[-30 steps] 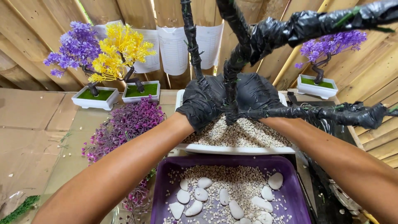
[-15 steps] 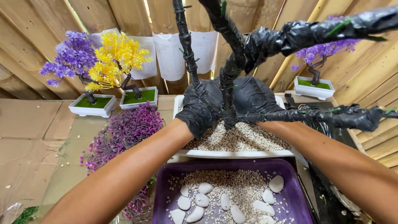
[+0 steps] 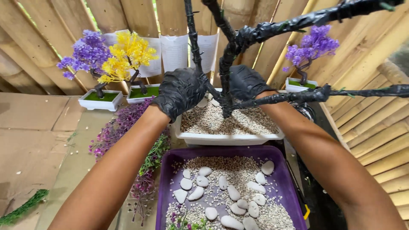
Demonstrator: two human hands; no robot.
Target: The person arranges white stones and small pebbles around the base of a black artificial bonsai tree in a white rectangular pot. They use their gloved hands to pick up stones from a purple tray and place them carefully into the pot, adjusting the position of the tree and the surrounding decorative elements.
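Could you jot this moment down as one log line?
left hand: gloved, at trunk | right hand: gloved, at trunk | white pot: gravel-filled, tree bare | purple tray: gravel, white stones

A tray of pebbles point(image 3: 232, 191) lies at bottom centre of the frame, with a gravel-filled pot point(image 3: 226, 127) just behind it. A bare tree trunk point(image 3: 226, 85) stands in the pot. Loose flower sprigs point(image 3: 123, 132) lie left of the pot, and two small potted trees point(image 3: 110, 64) stand at upper left.
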